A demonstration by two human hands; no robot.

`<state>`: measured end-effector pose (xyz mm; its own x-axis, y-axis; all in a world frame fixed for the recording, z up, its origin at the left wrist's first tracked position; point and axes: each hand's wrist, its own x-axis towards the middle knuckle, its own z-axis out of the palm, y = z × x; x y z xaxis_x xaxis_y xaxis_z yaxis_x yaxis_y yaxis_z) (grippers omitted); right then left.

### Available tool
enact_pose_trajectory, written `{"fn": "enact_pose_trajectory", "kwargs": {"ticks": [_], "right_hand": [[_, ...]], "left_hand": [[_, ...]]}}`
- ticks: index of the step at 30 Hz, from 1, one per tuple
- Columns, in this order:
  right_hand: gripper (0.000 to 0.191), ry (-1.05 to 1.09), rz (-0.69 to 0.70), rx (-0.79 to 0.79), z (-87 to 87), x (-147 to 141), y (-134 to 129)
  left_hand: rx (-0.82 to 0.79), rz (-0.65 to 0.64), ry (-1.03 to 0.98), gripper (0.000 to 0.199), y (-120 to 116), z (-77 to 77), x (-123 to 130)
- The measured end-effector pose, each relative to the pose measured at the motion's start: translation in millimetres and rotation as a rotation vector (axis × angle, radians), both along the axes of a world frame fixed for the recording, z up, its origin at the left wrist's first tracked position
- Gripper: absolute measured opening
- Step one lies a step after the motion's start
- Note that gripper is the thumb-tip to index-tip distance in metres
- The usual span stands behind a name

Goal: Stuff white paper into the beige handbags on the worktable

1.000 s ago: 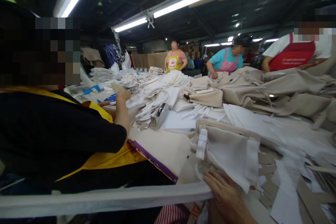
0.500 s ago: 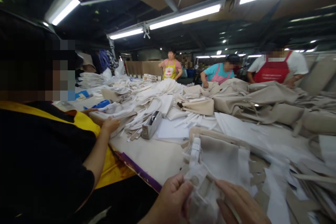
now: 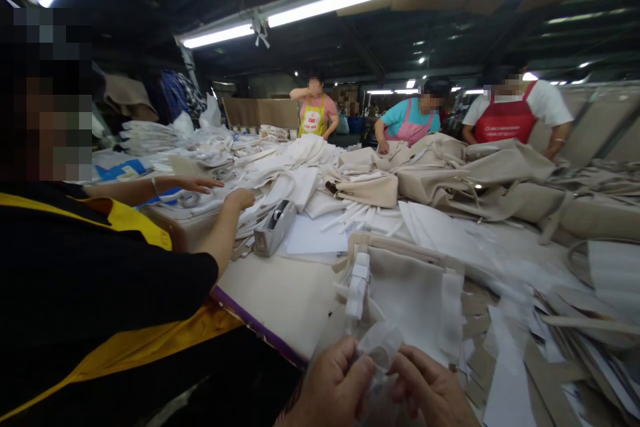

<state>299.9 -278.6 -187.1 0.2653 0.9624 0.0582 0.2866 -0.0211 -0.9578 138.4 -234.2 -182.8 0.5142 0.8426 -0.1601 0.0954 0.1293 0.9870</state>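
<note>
The person's left hand [image 3: 333, 387] and right hand [image 3: 430, 390] are close together at the bottom of the view. They are just in front of a long table with a cream top [image 3: 270, 300]. Between them is a soft, clear plastic piece [image 3: 380, 345]. The fingers of both hands are curled in a narrow pinch on it. The left fingers [image 3: 363, 373] hold its left side, and the right fingers [image 3: 407, 363] hold its right side. Both hands are about as near to it as each other.

The plastic's long side goes up and down in the view. Its top end sticks up from the fingers and points away from the person, toward a beige cloth bag with white paper inside [image 3: 410, 297]. A bundle of white tags [image 3: 358, 285] sits on the bag's left side. The plastic is near the bag but does not seem to touch it. Its lower end is hidden by the hands.

To the left, a grey tape holder [image 3: 274, 228] sits on the table among white strips. Beside the person, a co-worker in a black shirt and yellow apron [image 3: 105, 280] reaches both hands out over the table.
</note>
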Motion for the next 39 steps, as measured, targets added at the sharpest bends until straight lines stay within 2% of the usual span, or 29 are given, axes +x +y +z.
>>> {"fn": "enact_pose_trajectory", "kwargs": {"ticks": [2, 3, 6, 8, 10, 12, 16, 20, 23, 25, 26, 30, 32, 35, 39], "right_hand": [[0.029, 0.063, 0.035, 0.010, -0.5, -5, 6], [0.025, 0.007, 0.024, 0.081, -0.7, -5, 8], [0.013, -0.404, 0.015, 0.475, -0.6, -2, 13], [0.023, -0.722, 0.068, 0.735, 0.9, 0, 14], [0.031, -0.961, 0.127, 0.877, 3.7, 3, 15], [0.033, -1.095, 0.146, 0.930, 7.1, 6, 16], [0.030, -1.196, 0.112, 0.955, 13.7, 12, 16], [0.025, -1.239, 0.154, 0.904, 15.4, 13, 17], [0.023, -1.017, 0.137, 0.865, 9.7, 8, 22], [0.023, -0.772, 0.125, 0.727, 5.5, 7, 25], [0.023, -0.633, 0.120, 0.606, 4.4, 7, 27], [0.020, 0.011, 0.131, 0.024, 6.2, 3, 31], [0.019, 0.391, 0.140, -0.156, 7.5, -3, 31], [0.018, 0.849, 0.164, -0.241, 8.1, -15, 29], [0.022, 1.080, 0.158, -0.262, 13.3, -20, 23]], "left_hand": [[0.033, 0.002, 0.038, 0.032, -1, -2.2, 1], [0.035, 0.006, 0.049, 0.031, -1, -2.3, 2], [-0.012, 0.018, 0.019, 0.032, 2, 0.2, 7], [-0.076, 0.008, -0.035, 0.033, 6, 2.9, 10], [-0.157, 0.007, -0.064, 0.035, 9, 5.2, 12], [-0.237, -0.008, -0.095, 0.033, 12, 7.3, 11], [-0.355, -0.146, -0.235, 0.015, 15, 18.1, 5], [-0.334, -0.304, -0.316, 0.031, 17, 36.6, -7], [-0.316, -0.351, -0.301, 0.068, 18, 43.9, -19], [-0.274, -0.343, -0.243, 0.082, 18, 43.7, -27], [-0.226, -0.328, -0.194, 0.082, 17, 42.4, -30], [0.055, -0.284, 0.032, 0.061, 11, 28.9, -34], [0.170, -0.244, 0.058, 0.049, 9, 17.7, -30], [0.301, -0.167, 0.033, 0.030, 9, 1.8, -21], [0.420, -0.170, -0.006, 0.026, 14, -5.8, -12]]}}
